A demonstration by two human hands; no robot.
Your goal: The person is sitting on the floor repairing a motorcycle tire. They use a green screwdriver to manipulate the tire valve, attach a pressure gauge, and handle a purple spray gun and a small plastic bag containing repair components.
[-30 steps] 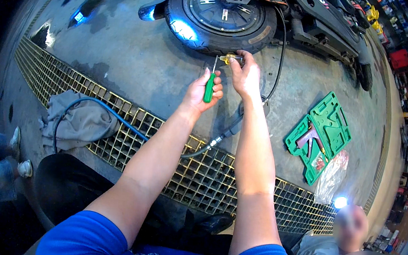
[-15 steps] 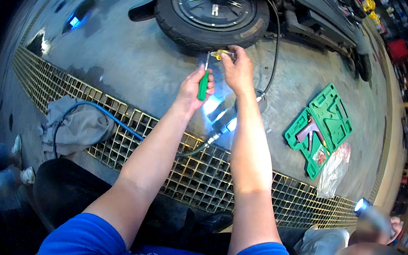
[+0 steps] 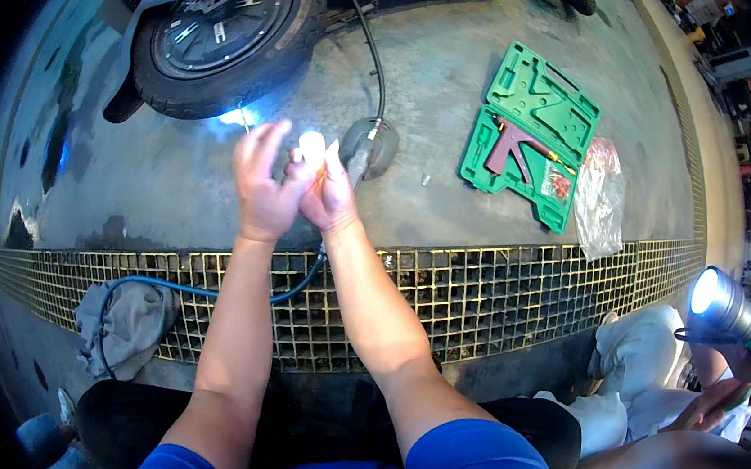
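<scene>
White small object (image 3: 312, 147) pinched between left hand (image 3: 265, 183) and right hand (image 3: 329, 196), fingers closed round it.

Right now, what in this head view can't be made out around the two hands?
- What the left hand and right hand hold: washed out by flashlight glare.
- The wheel: its top is cut off by the frame edge.
- Small parts in the green tool case: too small.
- The blue hose: hidden behind the forearms.
</scene>
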